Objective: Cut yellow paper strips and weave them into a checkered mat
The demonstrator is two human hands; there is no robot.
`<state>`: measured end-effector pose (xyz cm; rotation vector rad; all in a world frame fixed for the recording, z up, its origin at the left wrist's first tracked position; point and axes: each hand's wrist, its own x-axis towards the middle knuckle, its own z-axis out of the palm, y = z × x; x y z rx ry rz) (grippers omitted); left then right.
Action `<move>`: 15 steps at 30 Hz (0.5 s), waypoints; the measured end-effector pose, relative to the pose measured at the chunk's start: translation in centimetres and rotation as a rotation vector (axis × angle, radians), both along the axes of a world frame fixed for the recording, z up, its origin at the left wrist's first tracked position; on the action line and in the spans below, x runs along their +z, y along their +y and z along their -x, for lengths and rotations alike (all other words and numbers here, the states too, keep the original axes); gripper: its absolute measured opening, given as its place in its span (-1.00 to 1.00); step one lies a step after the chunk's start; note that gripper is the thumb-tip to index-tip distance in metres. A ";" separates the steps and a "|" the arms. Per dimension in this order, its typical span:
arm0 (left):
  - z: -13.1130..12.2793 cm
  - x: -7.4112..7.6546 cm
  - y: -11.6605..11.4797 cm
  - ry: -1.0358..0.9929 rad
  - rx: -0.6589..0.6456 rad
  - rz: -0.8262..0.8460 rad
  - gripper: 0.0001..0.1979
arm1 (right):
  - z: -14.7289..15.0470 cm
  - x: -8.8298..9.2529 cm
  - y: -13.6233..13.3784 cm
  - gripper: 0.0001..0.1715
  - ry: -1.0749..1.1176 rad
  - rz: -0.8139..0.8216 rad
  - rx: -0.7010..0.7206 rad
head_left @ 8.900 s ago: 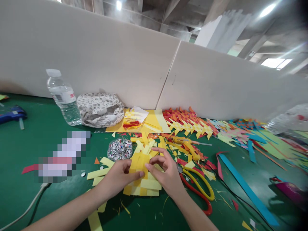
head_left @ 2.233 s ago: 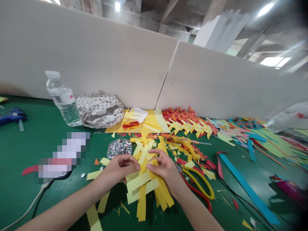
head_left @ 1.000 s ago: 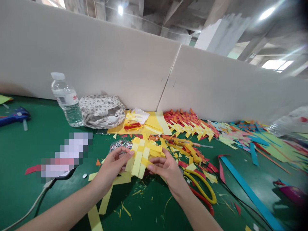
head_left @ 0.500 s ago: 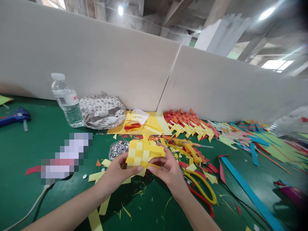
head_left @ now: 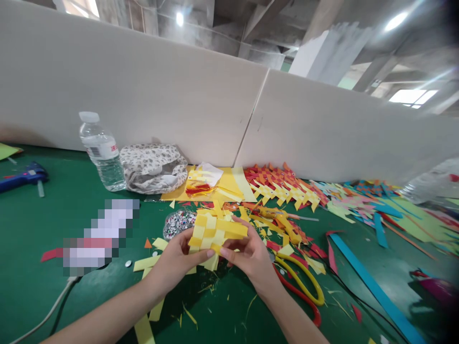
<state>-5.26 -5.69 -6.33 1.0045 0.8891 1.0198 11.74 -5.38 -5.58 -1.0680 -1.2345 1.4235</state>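
Between my two hands is a woven piece of yellow and pale-yellow paper strips (head_left: pixel 211 229), raised over the green table. My left hand (head_left: pixel 177 255) grips its left lower edge, thumb in front and fingers behind. On the other side my right hand (head_left: pixel 247 248) pinches the lower right edge, its thumb close to the left thumb. Loose strip ends stick out at the top and bottom of the weave. Behind the left hand lies a clear bag of googly eyes (head_left: pixel 178 223). Scissors with red and yellow handles (head_left: pixel 304 277) rest beside my right forearm.
A yellow glue gun (head_left: pixel 283 222) lies among paper scraps at centre right. Woven paper fish (head_left: pixel 287 186) are piled by the partition. A water bottle (head_left: pixel 103 157) and a patterned cloth bag (head_left: pixel 154 167) stand back left. A blue glue gun (head_left: pixel 25 177) lies far left.
The woven paper's right part has flattened and tilted, with its lower edge no longer curling away. Both hands keep hold in nearly the same place. The view shifted slightly.
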 end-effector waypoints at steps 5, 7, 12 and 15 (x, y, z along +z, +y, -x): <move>-0.2 -0.5 -0.1 0.004 0.017 -0.031 -0.58 | 0.0 0.1 0.1 -0.12 -0.023 0.037 -0.044; -0.2 -0.6 -0.1 -0.005 -0.001 -0.027 -0.56 | 0.0 0.0 0.1 -0.11 -0.005 0.028 -0.073; -0.3 -0.5 -0.3 0.003 -0.010 0.026 -0.64 | -0.1 0.0 0.2 -0.06 0.043 0.031 -0.117; -0.3 -0.4 -0.3 -0.004 -0.002 0.050 -0.66 | -0.1 0.1 0.2 -0.07 0.054 0.032 -0.136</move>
